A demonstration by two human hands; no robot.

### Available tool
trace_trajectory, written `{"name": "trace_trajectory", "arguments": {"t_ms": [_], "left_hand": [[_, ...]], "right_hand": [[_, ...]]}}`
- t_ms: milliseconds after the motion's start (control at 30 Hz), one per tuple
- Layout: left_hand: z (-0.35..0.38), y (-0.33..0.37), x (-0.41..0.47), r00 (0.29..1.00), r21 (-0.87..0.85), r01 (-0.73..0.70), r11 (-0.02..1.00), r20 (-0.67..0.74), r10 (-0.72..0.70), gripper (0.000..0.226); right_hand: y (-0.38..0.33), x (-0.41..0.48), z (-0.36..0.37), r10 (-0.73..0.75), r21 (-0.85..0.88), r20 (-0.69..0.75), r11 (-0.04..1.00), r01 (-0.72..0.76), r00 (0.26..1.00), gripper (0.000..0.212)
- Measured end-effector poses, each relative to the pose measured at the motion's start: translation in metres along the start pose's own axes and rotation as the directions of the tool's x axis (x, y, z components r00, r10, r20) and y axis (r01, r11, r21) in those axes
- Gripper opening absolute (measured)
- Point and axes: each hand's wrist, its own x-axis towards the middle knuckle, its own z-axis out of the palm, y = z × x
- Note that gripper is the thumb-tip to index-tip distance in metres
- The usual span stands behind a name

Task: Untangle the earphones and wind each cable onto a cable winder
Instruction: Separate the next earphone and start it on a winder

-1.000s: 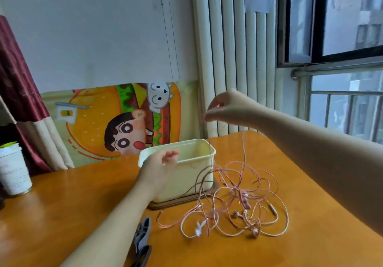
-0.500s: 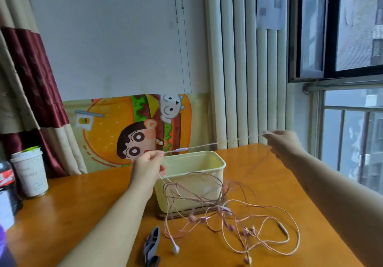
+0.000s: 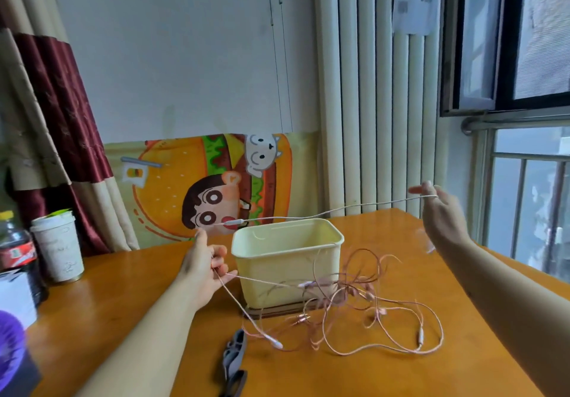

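Note:
A heap of tangled pink earphone cables (image 3: 367,313) lies on the wooden table in front of a pale yellow box. One pale strand (image 3: 324,213) is stretched taut above the box between my two hands. My left hand (image 3: 203,265) pinches its left end, with an inline remote (image 3: 233,221) just beyond the fingers; more strands run from this hand down to the heap. Raised at the right, my right hand (image 3: 439,211) pinches the strand's other end. Grey cable winders (image 3: 233,361) lie on the table near the front edge.
The yellow box (image 3: 287,253) stands on a dark base mid-table. A paper cup (image 3: 58,248) and a cola bottle (image 3: 17,251) stand at the far left. A purple object (image 3: 10,347) sits at the lower left. A cartoon board leans against the wall behind.
My hands have drawn further apart, the right one moving right and up, so the strand between them is longer and tauter. The heap has shifted and part of it has lifted.

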Motion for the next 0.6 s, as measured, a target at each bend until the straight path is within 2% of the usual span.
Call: {"name": "trace_trajectory", "arguments": {"t_ms": [67,167,267,333,400,500,600], "left_hand": [[-0.003,-0.002,0.002,1.000,-0.101,0.001,0.995,-0.022,-0.003,0.053],[0.001,0.001,0.002,0.999,-0.196,0.033,0.980,0.007,-0.033,0.049],[0.015,0.005,-0.004,0.995,-0.197,0.052,0.979,0.097,-0.033,0.050],[0.027,0.011,-0.012,0.985,-0.159,0.039,0.986,0.174,-0.010,0.050],[0.041,0.018,-0.022,0.968,-0.124,0.005,0.992,0.250,0.027,0.048],[0.063,0.032,-0.041,0.928,-0.134,-0.051,0.990,0.359,0.096,0.046],[0.084,0.041,-0.060,0.879,-0.149,-0.093,0.984,0.453,0.151,0.045]], "right_hand": [[0.001,0.003,-0.004,-0.161,-0.230,0.053,0.958,0.169,0.986,0.041],[0.000,0.009,-0.003,-0.179,-0.375,0.172,0.897,0.233,0.969,0.045],[-0.008,0.004,0.004,-0.009,-0.289,0.348,0.950,0.117,0.937,0.044],[-0.017,-0.009,0.011,0.115,-0.173,0.505,0.984,-0.030,0.855,0.048],[-0.028,-0.025,0.022,0.137,-0.110,0.588,0.990,-0.089,0.797,0.048],[-0.034,-0.052,0.045,0.030,-0.126,0.656,0.990,0.070,0.754,0.037],[-0.026,-0.083,0.072,-0.008,-0.187,0.773,0.953,0.239,0.635,0.023]]}}
